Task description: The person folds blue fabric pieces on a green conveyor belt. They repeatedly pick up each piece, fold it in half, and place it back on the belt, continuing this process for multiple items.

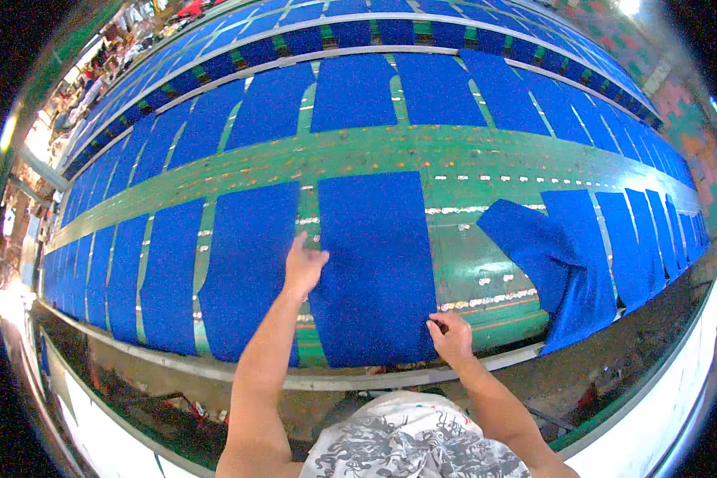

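Note:
A flat blue cut fabric panel (373, 263) lies in front of me on a long green printing table (358, 152). My left hand (306, 266) is at its left edge, slightly blurred, forefinger and thumb apart. At the lower right edge, my right hand (452, 337) has its thumb and forefinger pinched on the cloth. Left of my left hand is another flat blue panel (251, 269). To the right, beyond a bare green stretch marked with pale tape bits, a blue panel (549, 257) lies folded and rumpled, its lower corner hanging over the table edge.
More blue panels (355, 89) line the table's far side in a row. Behind a rail (394, 51) stands another table with blue pieces. A pale metal rail (370, 379) runs along the near edge. White surfaces (651, 388) flank me. Cluttered goods fill the far left.

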